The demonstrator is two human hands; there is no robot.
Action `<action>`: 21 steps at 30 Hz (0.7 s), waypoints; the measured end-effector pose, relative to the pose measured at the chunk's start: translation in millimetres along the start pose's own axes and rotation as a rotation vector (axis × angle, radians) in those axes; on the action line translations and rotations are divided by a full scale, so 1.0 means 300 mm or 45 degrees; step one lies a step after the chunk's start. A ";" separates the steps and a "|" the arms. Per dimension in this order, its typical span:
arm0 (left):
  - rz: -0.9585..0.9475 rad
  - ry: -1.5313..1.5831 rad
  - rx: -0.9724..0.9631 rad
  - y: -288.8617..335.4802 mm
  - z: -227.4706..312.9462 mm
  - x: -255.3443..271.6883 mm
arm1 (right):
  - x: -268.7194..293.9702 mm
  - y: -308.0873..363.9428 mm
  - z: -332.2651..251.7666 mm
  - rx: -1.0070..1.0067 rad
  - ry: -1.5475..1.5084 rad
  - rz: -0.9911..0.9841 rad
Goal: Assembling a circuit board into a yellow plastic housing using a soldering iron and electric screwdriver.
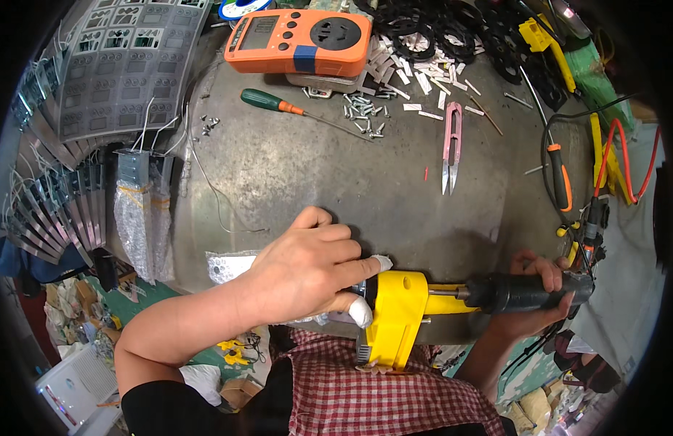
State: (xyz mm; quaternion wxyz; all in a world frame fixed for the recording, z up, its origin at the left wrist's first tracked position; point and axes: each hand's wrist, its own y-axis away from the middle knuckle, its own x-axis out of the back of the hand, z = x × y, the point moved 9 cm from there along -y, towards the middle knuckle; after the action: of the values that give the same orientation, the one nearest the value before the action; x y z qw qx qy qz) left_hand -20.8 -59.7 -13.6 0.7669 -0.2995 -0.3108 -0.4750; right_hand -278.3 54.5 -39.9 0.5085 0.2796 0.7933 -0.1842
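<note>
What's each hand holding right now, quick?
Left hand: closed on the yellow housing, thumb and index finger at its left side.
Right hand: closed around the black driver.

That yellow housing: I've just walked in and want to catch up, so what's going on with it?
The person's left hand holds the yellow housing by its left side. The right hand grips a black driver tool, its shaft reaching the housing's right side; whether it is turning can't be told. Loose screws lie farther back on the bench.

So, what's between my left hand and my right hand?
In the head view: the yellow part, then a thin metal bit and the front of the black power screwdriver.
</note>
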 end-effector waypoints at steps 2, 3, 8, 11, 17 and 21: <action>-0.019 0.005 0.011 -0.002 0.001 0.001 | 0.013 0.001 -0.009 0.015 0.032 0.033; -0.034 0.014 0.020 -0.005 -0.001 0.000 | 0.014 0.000 -0.009 0.019 0.029 0.034; -0.071 0.021 0.043 -0.007 -0.006 -0.006 | 0.008 -0.002 0.000 0.027 0.049 0.048; -0.097 0.033 0.057 -0.015 -0.003 -0.002 | 0.035 -0.005 0.000 0.029 0.078 0.101; -0.175 0.042 0.090 -0.019 -0.001 -0.011 | 0.025 -0.006 0.007 0.013 0.062 0.078; -0.150 0.073 0.095 -0.022 -0.025 -0.019 | -0.024 -0.031 0.012 0.036 -0.003 -0.007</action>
State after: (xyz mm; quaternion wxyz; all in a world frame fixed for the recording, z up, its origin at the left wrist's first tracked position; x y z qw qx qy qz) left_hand -27.4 -64.7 -21.4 0.7568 -0.2379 -0.3233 -0.5158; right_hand -279.4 43.4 -34.8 0.5050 0.2845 0.7908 -0.1969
